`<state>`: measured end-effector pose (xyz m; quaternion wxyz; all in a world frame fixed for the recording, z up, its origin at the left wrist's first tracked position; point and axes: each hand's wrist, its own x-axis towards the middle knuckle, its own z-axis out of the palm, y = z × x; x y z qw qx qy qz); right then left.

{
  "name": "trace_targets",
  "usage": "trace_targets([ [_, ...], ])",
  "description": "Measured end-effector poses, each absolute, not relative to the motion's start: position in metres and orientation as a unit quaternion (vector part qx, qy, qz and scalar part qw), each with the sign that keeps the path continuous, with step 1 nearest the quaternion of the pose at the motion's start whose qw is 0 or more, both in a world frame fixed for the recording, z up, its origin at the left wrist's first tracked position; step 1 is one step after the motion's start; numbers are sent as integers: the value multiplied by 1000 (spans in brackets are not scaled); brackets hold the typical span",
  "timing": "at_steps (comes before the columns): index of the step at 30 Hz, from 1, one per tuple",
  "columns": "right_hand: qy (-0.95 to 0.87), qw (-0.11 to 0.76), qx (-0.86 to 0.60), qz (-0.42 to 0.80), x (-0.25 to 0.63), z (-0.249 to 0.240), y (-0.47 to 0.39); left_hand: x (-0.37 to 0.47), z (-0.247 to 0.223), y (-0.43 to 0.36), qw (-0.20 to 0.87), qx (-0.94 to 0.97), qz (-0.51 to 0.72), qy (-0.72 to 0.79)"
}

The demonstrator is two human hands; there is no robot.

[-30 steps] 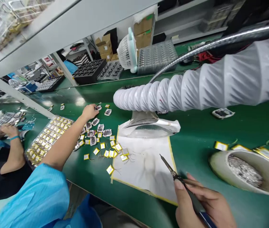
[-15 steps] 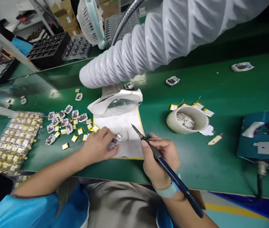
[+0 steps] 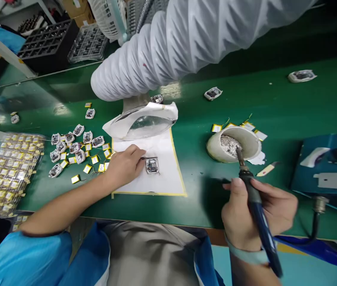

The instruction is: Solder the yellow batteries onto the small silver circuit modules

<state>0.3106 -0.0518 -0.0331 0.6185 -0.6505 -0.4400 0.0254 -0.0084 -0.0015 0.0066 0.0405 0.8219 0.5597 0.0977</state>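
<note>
My right hand [image 3: 257, 210] is closed around a soldering iron [image 3: 256, 206], whose tip reaches into a pale round pot [image 3: 253, 149] and touches the silvery metal shavings [image 3: 229, 145] inside. On a white sheet with yellow edges [image 3: 168, 180] lies a small device with an exposed circuit board [image 3: 152, 166]. Beside its left edge, my left hand [image 3: 126, 167] is closed on what look like thin dark tweezers [image 3: 149, 158], which reach across the device's top edge. Most of the tweezers is hidden by my fingers.
A clear magnifier-like shield [image 3: 147, 125] and a thick grey hose [image 3: 156, 55] hang over the sheet. Left are several open devices [image 3: 74, 147], small yellow-edged batteries [image 3: 75, 179] and a battery tray [image 3: 4, 171]. A blue box [image 3: 326, 167] stands at right.
My right hand has carried the soldering iron rightward from the sheet into the pot. The device now lies flat on the sheet, with my left fingers off it.
</note>
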Motion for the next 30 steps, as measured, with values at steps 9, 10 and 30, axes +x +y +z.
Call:
trace_targets([
  [9,-557,507,-598,274,243,22,-60,-23,13,-17,-14,862,219,457],
  [10,-563,502,-591,287,237,22,-57,-25,14,-20,-24,870,231,436],
  [30,-608,493,-563,266,220,-4,-52,-23,-4,-15,-31,874,242,420],
])
